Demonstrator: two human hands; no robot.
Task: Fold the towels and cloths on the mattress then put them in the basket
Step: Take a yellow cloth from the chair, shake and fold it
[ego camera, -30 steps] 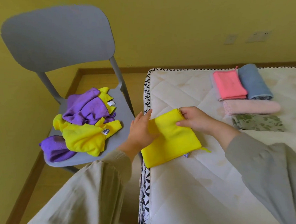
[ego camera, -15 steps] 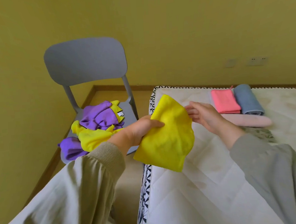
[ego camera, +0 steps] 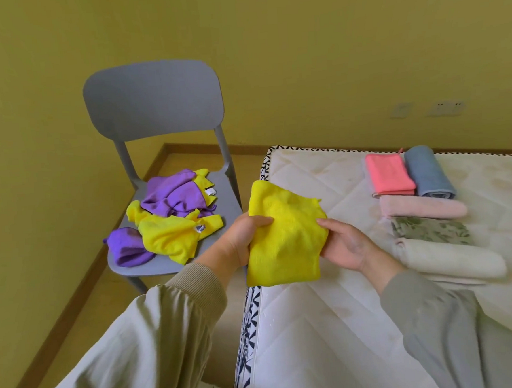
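fuzzy matt yellow cloth (ego camera: 284,237), quilted fabric mattress (ego camera: 331,324), smooth matt plastic grey chair (ego camera: 153,104), soft terry towels (ego camera: 423,209)

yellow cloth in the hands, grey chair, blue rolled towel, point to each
yellow cloth (ego camera: 284,237), head view, middle of its front face
grey chair (ego camera: 153,98), head view, centre of the backrest
blue rolled towel (ego camera: 427,171), head view, top of the roll

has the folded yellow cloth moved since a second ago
Yes. The yellow cloth has risen off the mattress; left hand and right hand hold it above its patterned edge.
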